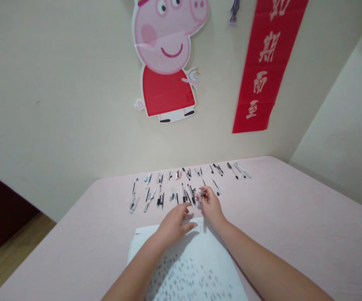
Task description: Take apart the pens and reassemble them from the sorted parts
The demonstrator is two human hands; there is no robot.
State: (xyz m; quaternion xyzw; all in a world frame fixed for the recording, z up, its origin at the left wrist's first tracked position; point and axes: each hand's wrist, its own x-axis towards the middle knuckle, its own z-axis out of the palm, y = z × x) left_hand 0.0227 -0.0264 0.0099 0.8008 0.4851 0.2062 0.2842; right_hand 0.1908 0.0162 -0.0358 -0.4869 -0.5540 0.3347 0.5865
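Note:
My right hand (210, 205) is closed on a pen (200, 199), held near upright just beyond the far edge of a white sheet of paper (193, 263) covered in small handwriting. My left hand (175, 221) rests on the far end of that sheet, fingers stretched out and slightly apart, holding nothing. Several pens and pen parts (160, 195) lie in two rows on the pink table (293, 225) just past both hands.
The far row of pens (231, 169) runs along the wall side of the table. A cartoon pig cut-out (168, 58) and a red banner (264, 67) hang on the wall. Wooden floor (8, 259) shows at the left.

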